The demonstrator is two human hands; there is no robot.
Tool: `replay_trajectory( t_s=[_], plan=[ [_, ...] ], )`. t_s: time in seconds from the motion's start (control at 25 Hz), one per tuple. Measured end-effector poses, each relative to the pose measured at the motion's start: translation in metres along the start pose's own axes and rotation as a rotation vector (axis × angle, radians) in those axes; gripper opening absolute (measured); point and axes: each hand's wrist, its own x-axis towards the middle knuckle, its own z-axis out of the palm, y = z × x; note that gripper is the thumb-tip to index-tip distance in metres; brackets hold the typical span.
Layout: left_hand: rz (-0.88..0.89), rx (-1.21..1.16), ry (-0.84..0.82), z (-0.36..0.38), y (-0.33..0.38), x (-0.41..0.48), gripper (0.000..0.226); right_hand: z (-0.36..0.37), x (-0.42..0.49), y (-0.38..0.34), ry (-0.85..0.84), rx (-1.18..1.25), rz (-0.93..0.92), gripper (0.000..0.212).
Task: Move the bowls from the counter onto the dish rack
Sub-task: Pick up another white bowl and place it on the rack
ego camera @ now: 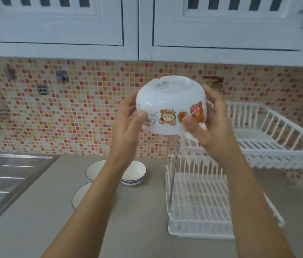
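Observation:
I hold a white bowl with cartoon animal stickers (169, 105) upside down in the air, in front of the tiled wall. My left hand (128, 120) grips its left side and my right hand (208, 121) grips its right side. The bowl hangs above the left end of the white two-tier dish rack (199, 194); the upper tier (277, 138) reaches to the right. On the grey counter (35, 220) below my left forearm stand a blue-patterned white bowl (135, 174) and two black-rimmed white bowls (95, 169) (81, 196), all partly hidden by the arm.
A steel sink with a ribbed drainboard (7, 175) lies at the left. White wall cabinets (147, 25) hang overhead. The mosaic backsplash (63, 112) carries a socket and hooks.

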Motion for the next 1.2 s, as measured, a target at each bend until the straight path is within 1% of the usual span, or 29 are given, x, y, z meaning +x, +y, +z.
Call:
replay_trajectory(
  t_s=[0.08,0.16,0.28,0.36,0.48,0.68,0.84,0.92,0.96,1.0,1.08,1.12,1.2],
  plan=[
    [-0.045,0.031,-0.085,0.004,0.002,0.003,0.047,-0.017,0.001,0.006,0.025,-0.082,-0.003,0.081],
    [-0.153,0.114,-0.085,0.016,0.002,0.009,0.041,-0.031,0.004,0.014,0.014,-0.198,0.052,0.084],
    [-0.295,0.202,-0.069,0.074,-0.009,0.024,0.034,-0.081,0.018,0.041,-0.049,-0.326,0.165,0.093],
    [-0.383,0.218,-0.044,0.099,-0.019,0.033,0.036,-0.094,0.029,0.065,-0.121,-0.381,0.235,0.1],
    [-0.506,0.348,-0.077,0.12,-0.034,0.035,0.052,-0.1,0.035,0.095,-0.252,-0.499,0.235,0.11],
    [-0.627,0.447,-0.112,0.13,-0.048,0.029,0.058,-0.103,0.035,0.108,-0.355,-0.598,0.268,0.109],
    [-0.631,0.521,-0.13,0.13,-0.049,0.032,0.06,-0.099,0.039,0.106,-0.382,-0.609,0.319,0.11],
    [-0.608,0.57,-0.187,0.117,-0.044,0.035,0.063,-0.09,0.04,0.096,-0.37,-0.61,0.343,0.115],
    [-0.58,0.588,-0.199,0.117,-0.041,0.034,0.066,-0.092,0.039,0.092,-0.389,-0.602,0.374,0.119],
    [-0.539,0.59,-0.178,0.117,-0.036,0.033,0.07,-0.095,0.038,0.089,-0.416,-0.597,0.407,0.123],
    [-0.434,0.565,-0.076,0.113,-0.023,0.032,0.072,-0.102,0.039,0.084,-0.434,-0.62,0.44,0.123],
    [-0.404,0.558,-0.038,0.109,-0.016,0.033,0.071,-0.103,0.039,0.08,-0.417,-0.643,0.423,0.12],
    [-0.386,0.562,-0.024,0.102,-0.005,0.037,0.067,-0.102,0.04,0.069,-0.365,-0.647,0.347,0.113]
  ],
)
